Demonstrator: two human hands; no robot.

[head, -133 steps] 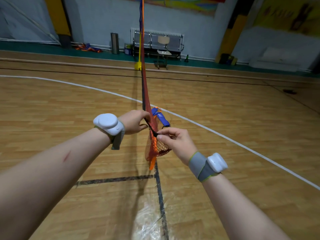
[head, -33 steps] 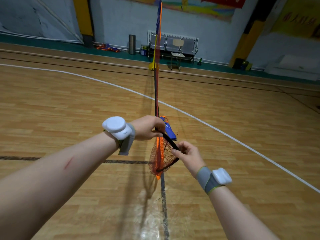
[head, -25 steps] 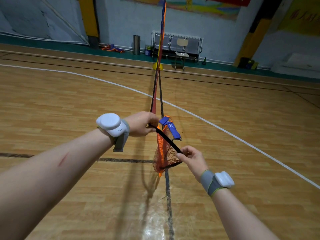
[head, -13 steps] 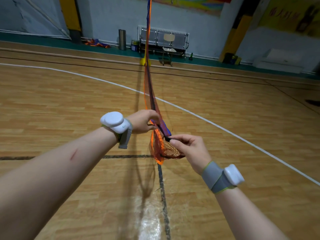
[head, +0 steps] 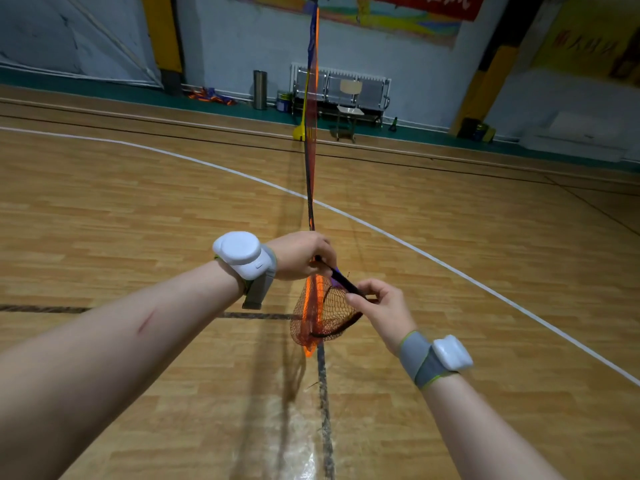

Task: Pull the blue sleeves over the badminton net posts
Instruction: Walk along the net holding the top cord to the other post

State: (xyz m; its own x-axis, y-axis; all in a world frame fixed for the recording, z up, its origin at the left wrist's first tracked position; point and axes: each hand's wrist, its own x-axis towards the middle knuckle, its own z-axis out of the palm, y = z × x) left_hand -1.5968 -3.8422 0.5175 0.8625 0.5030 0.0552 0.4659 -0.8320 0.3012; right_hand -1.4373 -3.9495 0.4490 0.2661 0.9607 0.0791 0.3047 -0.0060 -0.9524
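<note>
An orange badminton net (head: 312,109) runs edge-on from my hands to a far post on a yellow base (head: 300,133). Its near end (head: 320,315) hangs bunched below my hands. My left hand (head: 300,254) grips the net's top edge. A thin black post (head: 343,283) slants from that hand down to my right hand (head: 379,308), which pinches it at its lower end. Only a sliver of the blue sleeve (head: 335,279) shows along the post between my hands.
Wooden court floor with a white curved line (head: 450,268) and a dark taped line (head: 323,403) under the net. At the back wall stand a metal bench (head: 341,90), a chair (head: 349,110) and a grey bin (head: 259,84).
My right hand has slid a little out along the black post, away from my left hand. The net hangs more bunched below. The camera has swung slightly.
</note>
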